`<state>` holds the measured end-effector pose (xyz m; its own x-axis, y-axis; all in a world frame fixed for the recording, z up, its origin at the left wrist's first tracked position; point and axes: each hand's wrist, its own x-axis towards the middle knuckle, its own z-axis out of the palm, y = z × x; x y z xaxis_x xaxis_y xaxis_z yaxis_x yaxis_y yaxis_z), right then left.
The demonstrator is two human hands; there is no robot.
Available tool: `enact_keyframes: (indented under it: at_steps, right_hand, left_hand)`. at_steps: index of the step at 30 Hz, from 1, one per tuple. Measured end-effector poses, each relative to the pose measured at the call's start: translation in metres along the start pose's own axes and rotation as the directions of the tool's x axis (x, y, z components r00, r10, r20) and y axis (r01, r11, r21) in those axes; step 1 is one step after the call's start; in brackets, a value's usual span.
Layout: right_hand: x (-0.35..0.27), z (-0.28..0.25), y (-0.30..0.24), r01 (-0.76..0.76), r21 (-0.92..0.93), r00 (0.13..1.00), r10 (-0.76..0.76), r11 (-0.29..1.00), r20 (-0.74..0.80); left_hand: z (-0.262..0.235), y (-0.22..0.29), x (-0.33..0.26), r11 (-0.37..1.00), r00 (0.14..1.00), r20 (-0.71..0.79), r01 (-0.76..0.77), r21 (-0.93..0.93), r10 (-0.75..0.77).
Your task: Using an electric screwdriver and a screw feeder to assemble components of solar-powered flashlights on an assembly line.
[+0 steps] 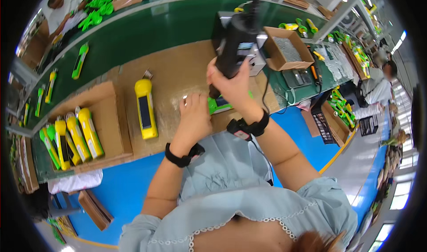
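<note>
Head view. Right hand (pixel 231 84) is wrapped round a black power driver (pixel 236 41), held near upright, apparently to bring its lower end square onto the green light unit (pixel 221 104). That unit lies on the cardboard sheet (pixel 178 67) over the surface (pixel 171 30), close to the body. Left hand (pixel 195 118), fingers together, rests at the unit's left end, presumably steadying it; cannot tell whether it grips. Yellow light unit (pixel 146 110) lies apart, leaving working room.

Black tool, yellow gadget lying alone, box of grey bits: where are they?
Black tool (pixel 233 45): head view, its dark body.
Yellow gadget (pixel 144 111): head view, its dark panel.
Box of grey bits (pixel 296 65): head view, its near wall.
</note>
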<state>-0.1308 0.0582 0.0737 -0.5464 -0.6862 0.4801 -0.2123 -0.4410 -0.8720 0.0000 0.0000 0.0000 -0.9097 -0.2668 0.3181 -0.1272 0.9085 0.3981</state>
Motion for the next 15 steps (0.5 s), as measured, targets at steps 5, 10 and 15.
enact_keyframes:
  at_steps: [5, 10, 15]
  right_hand:
    - [0.004, 0.035, -0.004, 0.031, -0.043, 0.98, -0.039, 0.999, -0.196]
    - [0.006, 0.012, -0.016, 0.072, -0.197, 0.983, -0.103, 0.978, -0.152]
    - [0.009, 0.018, -0.004, 0.182, -0.187, 0.954, -0.219, 0.965, -0.204]
  left_hand:
    - [-0.016, -0.01, -0.006, 0.999, 0.996, -0.079, -0.038, -0.008, 0.037]
    - [-0.012, -0.001, 0.005, 0.996, 0.999, 0.007, -0.053, 0.077, 0.052]
    - [-0.015, -0.001, 0.006, 0.993, 0.997, 0.035, -0.069, 0.099, 0.065]
